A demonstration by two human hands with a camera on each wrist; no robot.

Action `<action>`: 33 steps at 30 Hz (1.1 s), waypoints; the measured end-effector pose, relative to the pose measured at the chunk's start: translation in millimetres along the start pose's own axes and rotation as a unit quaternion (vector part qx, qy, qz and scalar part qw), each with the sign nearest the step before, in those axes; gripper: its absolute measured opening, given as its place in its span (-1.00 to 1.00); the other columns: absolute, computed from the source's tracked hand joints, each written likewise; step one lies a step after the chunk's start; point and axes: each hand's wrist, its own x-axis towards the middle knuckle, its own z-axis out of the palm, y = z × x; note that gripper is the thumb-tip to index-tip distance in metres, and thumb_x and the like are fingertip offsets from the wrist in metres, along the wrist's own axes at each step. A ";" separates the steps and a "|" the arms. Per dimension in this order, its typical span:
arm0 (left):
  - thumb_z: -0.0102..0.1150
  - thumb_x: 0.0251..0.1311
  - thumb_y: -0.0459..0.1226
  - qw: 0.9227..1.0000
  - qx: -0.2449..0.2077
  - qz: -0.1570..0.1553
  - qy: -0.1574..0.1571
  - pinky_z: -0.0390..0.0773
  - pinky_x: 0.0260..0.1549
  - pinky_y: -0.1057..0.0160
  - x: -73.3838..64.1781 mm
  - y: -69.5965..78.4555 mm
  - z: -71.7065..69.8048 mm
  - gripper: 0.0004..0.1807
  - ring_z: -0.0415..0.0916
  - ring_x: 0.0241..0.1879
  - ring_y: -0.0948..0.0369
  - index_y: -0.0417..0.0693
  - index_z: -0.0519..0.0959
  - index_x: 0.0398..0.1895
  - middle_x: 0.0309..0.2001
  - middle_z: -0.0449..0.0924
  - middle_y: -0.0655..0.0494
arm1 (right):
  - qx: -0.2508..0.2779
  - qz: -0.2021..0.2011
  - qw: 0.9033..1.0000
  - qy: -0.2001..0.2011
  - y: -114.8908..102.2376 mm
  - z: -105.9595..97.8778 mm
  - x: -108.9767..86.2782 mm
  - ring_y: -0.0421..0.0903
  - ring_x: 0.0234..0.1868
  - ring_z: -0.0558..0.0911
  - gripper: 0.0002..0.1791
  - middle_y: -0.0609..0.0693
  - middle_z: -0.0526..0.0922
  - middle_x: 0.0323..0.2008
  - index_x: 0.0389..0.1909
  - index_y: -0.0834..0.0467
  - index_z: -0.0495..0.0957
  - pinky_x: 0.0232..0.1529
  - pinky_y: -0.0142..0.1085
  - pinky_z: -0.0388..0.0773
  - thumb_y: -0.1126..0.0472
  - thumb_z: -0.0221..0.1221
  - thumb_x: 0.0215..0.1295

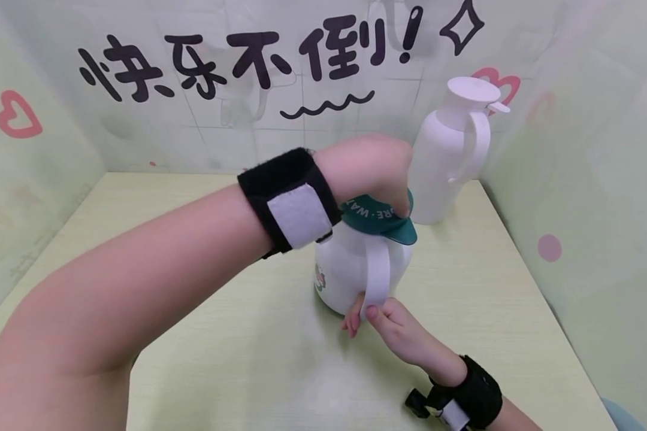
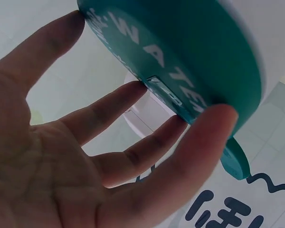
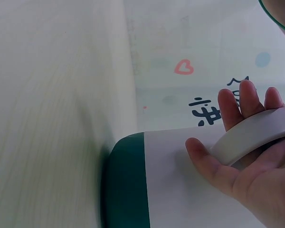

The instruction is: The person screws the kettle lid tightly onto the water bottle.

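A white thermos jug (image 1: 336,272) with a green lid (image 1: 369,218) stands upright on the table, its handle (image 1: 377,269) facing me. My left hand (image 1: 374,164) comes over the top and grips the lid's rim. In the left wrist view its fingertips and thumb (image 2: 199,137) touch the edge of the lid (image 2: 180,52), which bears white lettering. Low on the handle, my right hand (image 1: 396,326) holds on, with its fingers passed through the loop. The right wrist view shows the thumb beside the handle (image 3: 256,133) and the jug's green base (image 3: 126,185).
A taller white thermos jug (image 1: 437,161) stands behind and to the right, near the back wall. The pale wooden table (image 1: 237,335) is bounded by printed wall sheets (image 1: 140,137) at the back and sides. A blue rounded thing (image 1: 620,416) shows at the lower right.
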 end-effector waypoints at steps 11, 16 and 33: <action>0.30 0.09 -0.05 0.999 0.021 0.010 0.023 0.43 -0.29 0.31 -4.2 3.5 2.9 -0.70 0.41 -0.23 0.20 -0.02 0.55 -0.22 -0.23 0.49 0.16 | -0.013 -0.014 1.000 -0.003 0.5 -1.8 0.4 0.07 -0.16 0.60 -0.55 0.15 0.55 -0.41 -0.36 0.25 0.43 0.03 -0.22 0.41 0.06 -0.29 0.55; 0.33 0.08 -0.03 0.999 0.029 0.006 0.011 0.45 -0.22 0.29 -1.6 4.2 1.8 -0.63 0.42 -0.18 0.20 0.00 0.53 -0.13 -0.17 0.50 0.17 | -0.011 0.000 1.000 -0.002 -0.5 -1.4 1.0 0.09 -0.15 0.59 -0.52 0.14 0.56 -0.40 -0.37 0.25 0.43 0.03 -0.23 0.40 0.00 -0.28 0.53; 0.38 0.07 -0.02 0.994 0.069 0.085 -0.027 0.41 -0.09 0.21 -1.5 -4.2 -4.7 -0.50 0.34 -0.04 0.20 0.03 0.44 0.02 -0.04 0.42 0.18 | -0.003 0.004 1.000 0.000 -2.6 1.4 1.3 0.07 -0.15 0.58 -0.51 0.24 0.55 -0.39 -0.33 0.30 0.43 0.04 -0.23 0.39 0.01 -0.28 0.53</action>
